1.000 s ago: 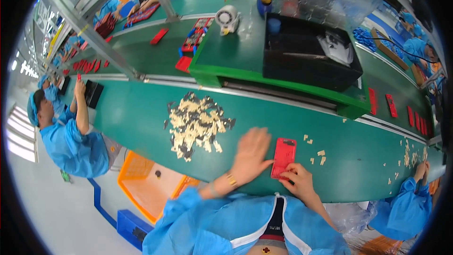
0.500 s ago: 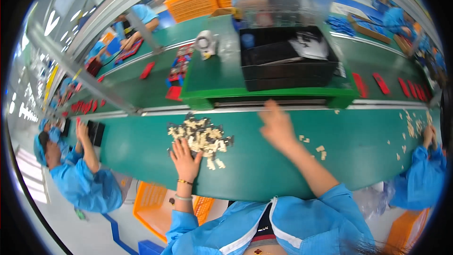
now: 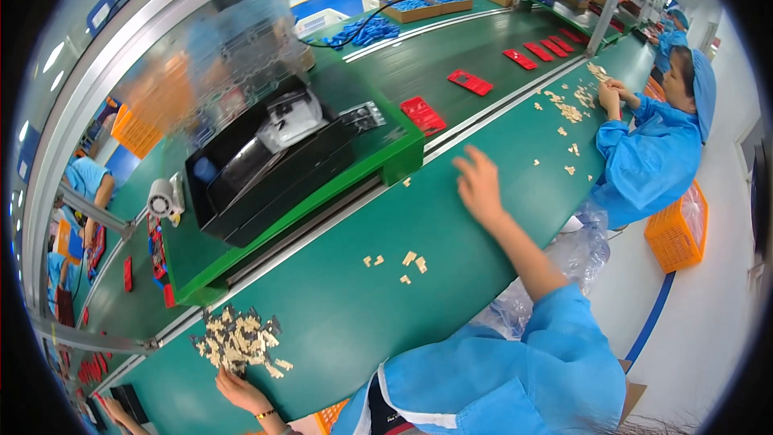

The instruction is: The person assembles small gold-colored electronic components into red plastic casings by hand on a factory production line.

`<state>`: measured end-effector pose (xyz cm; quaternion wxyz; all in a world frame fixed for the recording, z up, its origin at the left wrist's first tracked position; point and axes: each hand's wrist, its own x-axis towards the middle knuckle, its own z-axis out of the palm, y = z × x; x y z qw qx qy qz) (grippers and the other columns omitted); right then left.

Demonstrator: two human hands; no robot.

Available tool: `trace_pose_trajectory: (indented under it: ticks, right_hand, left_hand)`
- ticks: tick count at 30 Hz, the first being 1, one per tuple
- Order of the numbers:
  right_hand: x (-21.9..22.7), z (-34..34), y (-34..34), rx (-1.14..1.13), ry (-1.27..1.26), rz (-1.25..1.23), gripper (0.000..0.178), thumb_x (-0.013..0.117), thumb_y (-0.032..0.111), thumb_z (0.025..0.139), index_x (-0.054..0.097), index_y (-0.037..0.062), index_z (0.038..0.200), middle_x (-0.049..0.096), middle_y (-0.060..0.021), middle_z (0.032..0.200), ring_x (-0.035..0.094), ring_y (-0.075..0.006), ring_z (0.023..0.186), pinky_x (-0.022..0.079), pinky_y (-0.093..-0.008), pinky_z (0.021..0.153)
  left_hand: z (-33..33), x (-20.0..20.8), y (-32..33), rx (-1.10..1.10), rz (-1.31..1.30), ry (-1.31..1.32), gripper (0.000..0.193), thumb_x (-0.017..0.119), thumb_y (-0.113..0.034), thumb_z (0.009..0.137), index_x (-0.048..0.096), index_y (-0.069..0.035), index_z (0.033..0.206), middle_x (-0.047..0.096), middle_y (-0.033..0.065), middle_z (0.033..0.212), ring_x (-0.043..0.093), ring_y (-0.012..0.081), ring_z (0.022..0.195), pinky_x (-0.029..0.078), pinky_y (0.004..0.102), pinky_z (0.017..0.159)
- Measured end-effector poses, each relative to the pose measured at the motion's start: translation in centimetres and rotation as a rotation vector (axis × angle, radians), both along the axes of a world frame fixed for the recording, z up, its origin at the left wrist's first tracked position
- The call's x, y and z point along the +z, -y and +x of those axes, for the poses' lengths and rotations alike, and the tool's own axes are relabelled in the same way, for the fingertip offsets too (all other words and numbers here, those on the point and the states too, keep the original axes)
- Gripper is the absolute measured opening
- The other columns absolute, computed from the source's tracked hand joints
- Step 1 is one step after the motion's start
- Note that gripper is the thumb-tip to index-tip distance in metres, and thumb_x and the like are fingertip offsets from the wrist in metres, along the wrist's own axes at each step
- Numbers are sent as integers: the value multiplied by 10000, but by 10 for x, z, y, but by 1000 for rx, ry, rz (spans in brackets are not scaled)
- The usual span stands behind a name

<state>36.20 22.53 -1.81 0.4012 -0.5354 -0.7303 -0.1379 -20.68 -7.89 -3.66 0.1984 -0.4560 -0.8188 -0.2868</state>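
A heap of small cream and black plastic parts (image 3: 235, 337) lies on the green tabletop (image 3: 354, 314) at the lower left. My left hand (image 3: 239, 391) rests at the near edge of that heap, fingers stretched out and their tips against the parts; nothing shows in its grasp. Farther right, my right hand (image 3: 481, 189) reaches over the table toward the metal rail, fingers apart and empty. Between the two hands lie several loose cream pieces (image 3: 410, 259). One more small piece (image 3: 407, 182) sits near the rail.
Beyond the rail, a green raised stand (image 3: 290, 217) carries a black bin (image 3: 274, 169). Red plastic housings (image 3: 423, 116) lie on the conveyor (image 3: 386, 72). At right a co-worker (image 3: 652, 145) handles cream pieces (image 3: 570, 111). An orange crate (image 3: 676, 229) stands on the floor.
The view has swung to the right, bringing the right-hand co-worker fully into sight. My left hand stays at the heap; my right hand remains stretched out and empty.
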Motion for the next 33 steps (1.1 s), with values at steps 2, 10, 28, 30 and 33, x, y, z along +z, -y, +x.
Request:
trace_pose_trajectory:
  ticks: [2, 10, 28, 30, 33]
  right_hand:
    - [-16, 54, -48, -238, -15, -95, 504, 664, 60, 745, 540, 96, 1232, 431, -177, 1369, 440, -345, 1250, 378, -461, 988]
    - [-24, 140, -178, -230, 84, -105, 540, 659, 93, 779, 506, 106, 1297, 471, -80, 1381, 491, -243, 1226, 394, -420, 986]
    - [-9, 37, 4, 283, 82, 132, 243, 770, 199, 698, 636, 97, 874, 624, -60, 866, 591, -280, 832, 452, -407, 740]
    - [-8, -14, 81, 454, 249, 94, 319, 808, 268, 618, 630, 154, 857, 618, -19, 840, 599, -262, 846, 439, -431, 756]
    - [-3, -102, 156, 705, 109, 26, 274, 813, 259, 653, 668, 173, 870, 597, 18, 828, 606, -183, 843, 438, -395, 849]
  left_hand:
    - [4, 1, 1, 40, 67, 49, 234, 471, -71, 968, 556, 33, 1159, 586, 175, 1077, 547, 335, 989, 444, 400, 882]
    - [-23, -24, 18, 38, 115, 184, 242, 448, -72, 976, 543, 24, 1177, 558, 167, 1118, 531, 333, 1011, 434, 389, 893]
    - [162, 84, -98, -490, -36, 987, 237, 514, -39, 948, 626, -44, 1156, 618, 19, 907, 529, 75, 796, 446, 219, 702]
    - [167, 63, -106, -705, 79, 1315, 262, 514, -37, 949, 572, -8, 1204, 599, 7, 871, 484, 63, 745, 404, 191, 652]
    - [174, 51, -117, -765, 95, 1549, 196, 546, -58, 948, 589, -9, 1132, 618, 15, 878, 485, 67, 727, 402, 192, 643]
